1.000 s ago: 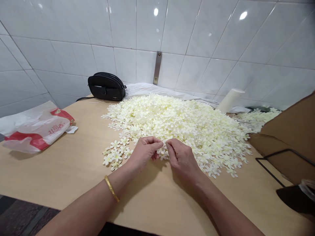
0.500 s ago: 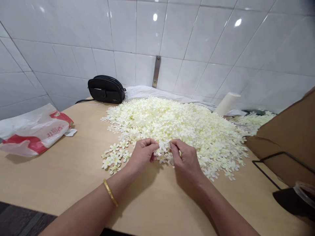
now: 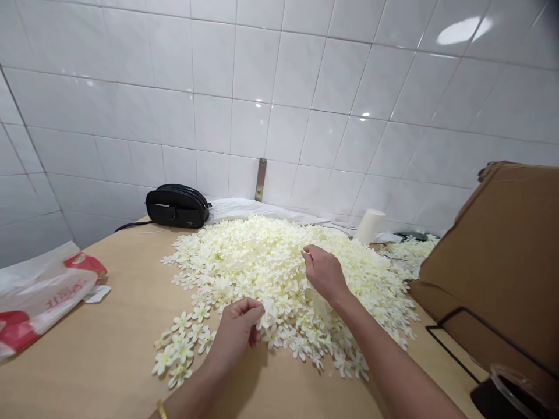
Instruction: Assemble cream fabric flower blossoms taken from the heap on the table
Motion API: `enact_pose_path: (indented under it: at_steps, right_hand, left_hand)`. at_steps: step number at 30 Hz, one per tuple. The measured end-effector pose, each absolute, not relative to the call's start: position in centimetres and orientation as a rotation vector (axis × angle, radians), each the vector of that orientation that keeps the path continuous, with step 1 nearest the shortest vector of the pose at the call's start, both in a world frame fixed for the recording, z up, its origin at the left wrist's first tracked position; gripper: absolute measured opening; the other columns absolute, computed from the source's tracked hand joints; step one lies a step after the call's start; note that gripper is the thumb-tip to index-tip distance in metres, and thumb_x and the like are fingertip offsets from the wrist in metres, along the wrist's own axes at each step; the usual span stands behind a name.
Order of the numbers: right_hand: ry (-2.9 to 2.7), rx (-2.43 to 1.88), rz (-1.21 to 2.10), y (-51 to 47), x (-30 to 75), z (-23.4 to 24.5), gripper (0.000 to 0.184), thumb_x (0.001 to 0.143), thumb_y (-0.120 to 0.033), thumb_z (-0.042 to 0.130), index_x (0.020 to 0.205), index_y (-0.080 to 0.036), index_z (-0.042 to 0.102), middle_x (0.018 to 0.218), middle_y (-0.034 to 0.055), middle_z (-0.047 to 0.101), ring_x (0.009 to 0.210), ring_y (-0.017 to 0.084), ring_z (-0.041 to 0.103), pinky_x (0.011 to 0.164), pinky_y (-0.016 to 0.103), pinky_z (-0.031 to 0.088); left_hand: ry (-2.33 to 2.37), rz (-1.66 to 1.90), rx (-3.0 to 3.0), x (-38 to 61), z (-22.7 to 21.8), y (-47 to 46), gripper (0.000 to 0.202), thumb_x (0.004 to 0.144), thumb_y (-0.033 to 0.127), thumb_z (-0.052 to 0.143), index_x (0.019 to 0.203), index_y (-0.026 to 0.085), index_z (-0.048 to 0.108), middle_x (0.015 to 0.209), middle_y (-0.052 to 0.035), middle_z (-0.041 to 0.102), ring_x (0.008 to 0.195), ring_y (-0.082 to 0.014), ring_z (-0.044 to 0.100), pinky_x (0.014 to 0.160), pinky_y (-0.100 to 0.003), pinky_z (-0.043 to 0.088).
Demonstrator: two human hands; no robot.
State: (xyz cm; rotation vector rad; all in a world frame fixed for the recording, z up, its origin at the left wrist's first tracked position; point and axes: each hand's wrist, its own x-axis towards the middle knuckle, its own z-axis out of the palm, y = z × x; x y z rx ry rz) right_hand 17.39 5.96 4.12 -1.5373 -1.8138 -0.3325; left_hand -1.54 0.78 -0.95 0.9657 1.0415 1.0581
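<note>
A wide heap of white and pale yellow artificial flowers [image 3: 244,262] covers the middle of the table [image 3: 126,297]. At the heap's front edge my left hand [image 3: 240,326], a gold bangle on its wrist, pinches a white artificial flower [image 3: 269,314] between thumb and fingers. My right hand [image 3: 324,272] hovers over the right middle of the heap, thumb and index finger pressed together. Whatever lies between those fingertips is too small to make out. To the left of my left hand, a small cluster of loose flowers [image 3: 179,352] lies on the wood.
A black bag [image 3: 177,206] stands at the back left, and a white and red plastic bag [image 3: 56,297] lies at the left. Behind the heap is a white roll [image 3: 369,227]. Cardboard [image 3: 502,250], a black wire frame [image 3: 454,355] and a dark cup [image 3: 502,398] occupy the right.
My right hand has moved away from my left, up and forward over the heap. The left hand keeps its pinch on the flower. The camera view has tilted upward.
</note>
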Motion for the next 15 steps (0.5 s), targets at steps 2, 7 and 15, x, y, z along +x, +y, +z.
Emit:
enact_pose_path:
  at_steps: [2,7,15]
  right_hand:
    - [-1.784,-1.540,-0.301,6.2,17.5,4.0,0.020,0.079,-0.023,0.037,0.080,-0.016,0.056,0.062,0.0037,0.057,0.055,0.015,0.051,0.053,0.023,0.033]
    - [-1.686,-1.496,-0.130,4.3,17.7,3.0,0.024,0.083,-0.027,0.033,0.081,-0.016,0.055,0.055,-0.0001,0.052,0.047,0.012,0.046,0.046,0.021,0.033]
    - [-1.610,-1.402,0.070,2.4,17.9,1.9,0.023,0.081,-0.031,0.038,0.070,-0.017,0.054,0.053,-0.0012,0.048,0.045,0.011,0.042,0.045,0.021,0.033]
  left_hand:
    - [1.039,1.072,0.920,-1.4,-0.5,0.9,0.024,0.057,0.033,0.063,0.058,0.015,0.048,0.041,0.0077,0.038,0.033,-0.0056,0.041,0.036,-0.017,0.027]
    - [0.948,1.110,0.967,-0.6,2.5,2.6,0.021,0.058,0.029,0.064,0.060,0.014,0.048,0.046,0.0065,0.041,0.036,-0.0043,0.042,0.037,-0.017,0.029]
    - [1.087,1.190,1.231,2.1,6.0,10.1,0.017,0.054,0.020,0.063,0.051,0.014,0.048,0.036,0.0056,0.040,0.032,-0.0063,0.041,0.035,-0.018,0.028]
